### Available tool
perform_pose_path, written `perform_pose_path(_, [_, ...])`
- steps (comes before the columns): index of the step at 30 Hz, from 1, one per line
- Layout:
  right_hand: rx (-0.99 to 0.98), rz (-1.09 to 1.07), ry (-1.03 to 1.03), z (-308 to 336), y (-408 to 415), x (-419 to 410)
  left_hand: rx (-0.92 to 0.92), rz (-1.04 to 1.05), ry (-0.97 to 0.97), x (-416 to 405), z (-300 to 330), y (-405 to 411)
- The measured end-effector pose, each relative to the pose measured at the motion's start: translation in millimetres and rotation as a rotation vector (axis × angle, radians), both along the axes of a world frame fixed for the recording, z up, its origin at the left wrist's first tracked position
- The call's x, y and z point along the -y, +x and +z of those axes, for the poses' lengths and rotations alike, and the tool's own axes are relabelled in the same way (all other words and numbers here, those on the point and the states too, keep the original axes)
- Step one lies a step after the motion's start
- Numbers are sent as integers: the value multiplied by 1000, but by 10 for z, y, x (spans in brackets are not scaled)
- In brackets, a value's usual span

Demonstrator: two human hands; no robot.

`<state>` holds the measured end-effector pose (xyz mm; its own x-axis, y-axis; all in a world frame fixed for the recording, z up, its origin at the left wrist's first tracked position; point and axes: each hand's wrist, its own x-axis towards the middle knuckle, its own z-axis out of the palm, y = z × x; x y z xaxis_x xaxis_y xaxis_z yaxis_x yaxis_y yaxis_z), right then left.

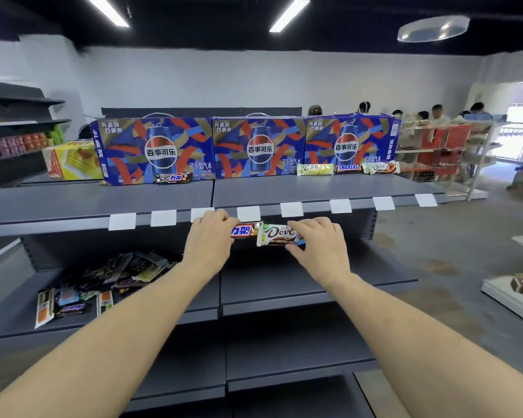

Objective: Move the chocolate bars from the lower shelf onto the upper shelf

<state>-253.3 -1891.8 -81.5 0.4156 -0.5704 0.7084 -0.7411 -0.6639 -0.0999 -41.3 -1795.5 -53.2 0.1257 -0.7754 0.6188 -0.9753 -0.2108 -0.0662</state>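
Both hands up at the upper shelf [314, 188] edge: left hand [207, 236] grips a Snickers bar [244, 230], right hand [317, 241] pinches a Dove bar [277, 235]. The bars touch, just below the price tags. More chocolate bars [103, 282] lie heaped at eight o'clock on the lower shelf [284, 285].

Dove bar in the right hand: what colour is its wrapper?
White, with brown chocolate artwork across the Dove bar, held by the right hand; head view.
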Motion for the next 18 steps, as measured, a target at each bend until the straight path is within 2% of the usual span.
perform_pose_path(11, [23, 45, 0, 408, 201, 604, 36, 47, -45, 669, 432, 134])
perform_pose_path(18, [-41, 11, 23, 723, 404, 1277, 80, 129, -72, 1332, 635, 427])
